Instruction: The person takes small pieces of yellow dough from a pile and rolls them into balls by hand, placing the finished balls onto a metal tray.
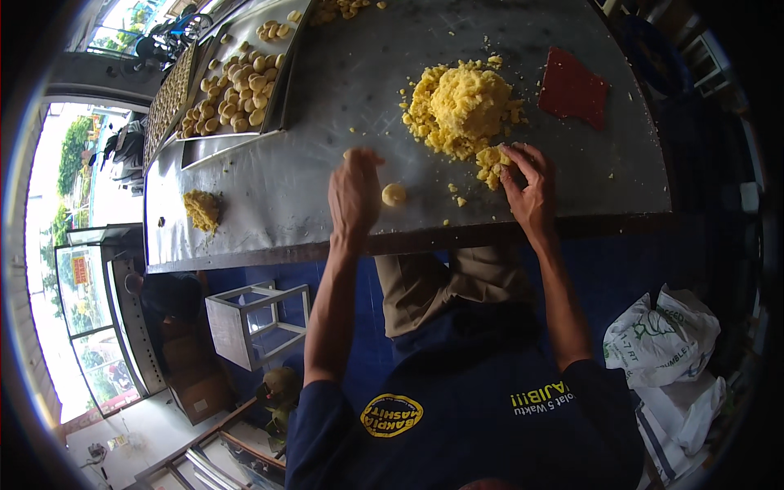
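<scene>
My right hand (pixel 532 186) closes its fingers on a clump of yellow crumbly paste (pixel 492 167) at the near right edge of a larger heap of the same paste (pixel 464 104). To the left, my left hand (pixel 354 196) is held above the metal tabletop with its fingers curled in. It is slightly blurred, and a pale bit shows at its fingertips, too hidden to name. Just right of that hand, a small round pale dough ball (pixel 394 194) lies on the table.
A tray of dough balls (pixel 237 94) stands at the far left, beside another filled tray (pixel 170 102). A smaller paste pile (pixel 201 210) sits at the left. The red scraper (pixel 572 88) lies right of the heap. Below are a white stool frame (pixel 257 322) and white sacks (pixel 663 339).
</scene>
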Motion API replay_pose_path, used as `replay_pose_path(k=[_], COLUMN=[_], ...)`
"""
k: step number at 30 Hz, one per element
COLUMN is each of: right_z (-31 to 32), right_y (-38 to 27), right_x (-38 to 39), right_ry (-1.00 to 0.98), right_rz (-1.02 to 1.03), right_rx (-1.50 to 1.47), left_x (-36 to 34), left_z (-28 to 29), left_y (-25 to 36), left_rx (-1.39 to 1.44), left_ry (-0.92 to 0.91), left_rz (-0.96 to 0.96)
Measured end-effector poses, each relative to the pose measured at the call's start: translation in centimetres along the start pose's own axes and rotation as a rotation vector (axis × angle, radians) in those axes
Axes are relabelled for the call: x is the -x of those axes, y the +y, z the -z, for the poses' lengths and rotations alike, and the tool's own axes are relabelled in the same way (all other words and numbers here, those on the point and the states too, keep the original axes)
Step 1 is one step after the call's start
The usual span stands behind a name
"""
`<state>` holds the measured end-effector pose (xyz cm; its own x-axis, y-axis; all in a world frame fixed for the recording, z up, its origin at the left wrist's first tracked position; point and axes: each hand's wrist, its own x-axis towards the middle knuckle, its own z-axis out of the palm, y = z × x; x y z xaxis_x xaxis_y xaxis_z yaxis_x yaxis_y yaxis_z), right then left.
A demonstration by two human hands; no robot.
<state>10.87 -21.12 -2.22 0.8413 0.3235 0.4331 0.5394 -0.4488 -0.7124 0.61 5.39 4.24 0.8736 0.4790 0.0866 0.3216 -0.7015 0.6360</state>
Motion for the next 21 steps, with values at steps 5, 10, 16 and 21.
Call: replay_pose_path(k=[5, 10, 16, 21], right_z=[-0.1, -0.2, -0.1, -0.9], right_y=[-0.4, 0.3, 0.9, 0.7], right_x=[-0.5, -0.4, -0.5, -0.4], right_ry=[-0.042, -0.036, -0.056, -0.076], right_rz=[-0.010, 0.014, 0.007, 0.041], right_rx=[-0.001, 0.024, 0.038, 0.021], left_x=[-3.6, -1.5, 5.1, 3.8], left_z=[-4.6, -2.8, 1.0, 8.6], left_y=[-2.4, -2.0, -1.6, -4.2], left_rx=[-0.434, -0.301, -0.059, 0.163], left_ry=[0.202, 0.189, -0.096, 0.909], left_rz=[-0.173, -0.192, -0.104, -0.167])
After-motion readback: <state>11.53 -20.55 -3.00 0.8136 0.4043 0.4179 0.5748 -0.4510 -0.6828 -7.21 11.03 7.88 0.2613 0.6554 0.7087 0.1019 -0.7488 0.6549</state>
